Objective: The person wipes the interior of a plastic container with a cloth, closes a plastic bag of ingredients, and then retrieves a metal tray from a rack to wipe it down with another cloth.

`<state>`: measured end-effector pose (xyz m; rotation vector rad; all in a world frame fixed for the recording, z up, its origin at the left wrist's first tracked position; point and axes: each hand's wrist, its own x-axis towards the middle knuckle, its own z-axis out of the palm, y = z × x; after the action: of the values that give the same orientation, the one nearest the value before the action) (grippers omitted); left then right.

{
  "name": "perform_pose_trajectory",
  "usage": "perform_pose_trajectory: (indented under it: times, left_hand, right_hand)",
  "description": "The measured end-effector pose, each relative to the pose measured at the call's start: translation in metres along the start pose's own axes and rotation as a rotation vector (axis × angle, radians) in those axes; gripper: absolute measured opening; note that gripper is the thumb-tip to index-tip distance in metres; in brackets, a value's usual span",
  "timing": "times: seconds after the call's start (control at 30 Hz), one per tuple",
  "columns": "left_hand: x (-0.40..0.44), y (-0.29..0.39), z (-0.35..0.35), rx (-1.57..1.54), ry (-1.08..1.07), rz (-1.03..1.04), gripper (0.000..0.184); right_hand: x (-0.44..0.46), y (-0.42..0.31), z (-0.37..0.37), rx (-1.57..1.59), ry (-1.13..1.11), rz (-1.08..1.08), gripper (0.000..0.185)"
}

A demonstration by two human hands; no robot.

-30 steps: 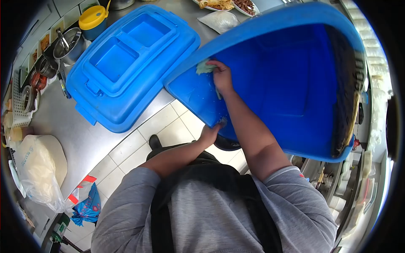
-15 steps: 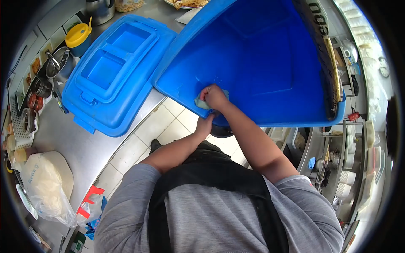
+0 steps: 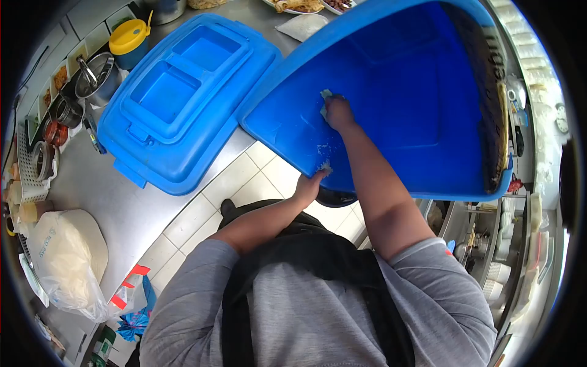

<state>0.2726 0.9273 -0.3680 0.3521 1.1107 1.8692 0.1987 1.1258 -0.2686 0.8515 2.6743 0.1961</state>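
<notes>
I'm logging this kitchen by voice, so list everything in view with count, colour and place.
tub: one, blue, ahead to the right, tilted
cloth: one, pale green, inside tub
counter: one, steel grey, left
lid: one, blue, on counter
cup: one, blue with yellow top, beyond lid
metal bowl: one, silver, left of lid
jars: several, mixed colours, far left
plastic bag: one, translucent, counter's near end
plates: two, white, top edge
floor tiles: many, cream, below tub
stacked dishes: count unclear, white, lower right
apron: one, black, worn
shirt: one, grey, worn
left grip: one, bare, tub's near rim
right grip: one, bare, on cloth
Smaller edge items: unclear
</notes>
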Motion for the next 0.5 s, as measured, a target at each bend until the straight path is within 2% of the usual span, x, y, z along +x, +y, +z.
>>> perform_pose_trajectory:
  times: [0.07,0.13,0.17,0.23,0.33,0.47,0.5]
  left_hand:
    - [-0.003,-0.012,-0.007,0.022,-0.008,-0.056,0.028]
    - [0.002,-0.017,-0.008,0.041,-0.014,-0.052,0.027]
    - [0.002,-0.019,-0.007,0.041,-0.025,-0.055,0.027]
    - [0.003,-0.021,-0.009,0.036,-0.003,-0.091,0.027]
    - [0.000,-0.009,-0.012,0.050,-0.092,-0.185,0.031]
    - [0.000,-0.006,-0.007,-0.009,-0.087,-0.207,0.032]
    - [0.000,-0.006,-0.007,0.001,-0.085,-0.196,0.031]
  right_hand:
    - [-0.028,-0.010,0.008,-0.073,-0.070,-0.011,0.029]
    - [-0.046,-0.020,0.011,-0.006,-0.273,0.089,0.033]
    - [-0.057,-0.025,0.013,-0.005,-0.273,0.100,0.033]
    - [-0.070,-0.034,0.015,-0.065,-0.417,0.095,0.032]
    - [-0.071,-0.023,0.005,-0.053,-0.425,0.045,0.028]
    - [-0.051,-0.042,-0.070,0.067,-0.161,0.285,0.030]
    - [-0.028,-0.036,-0.057,0.046,-0.067,0.181,0.032]
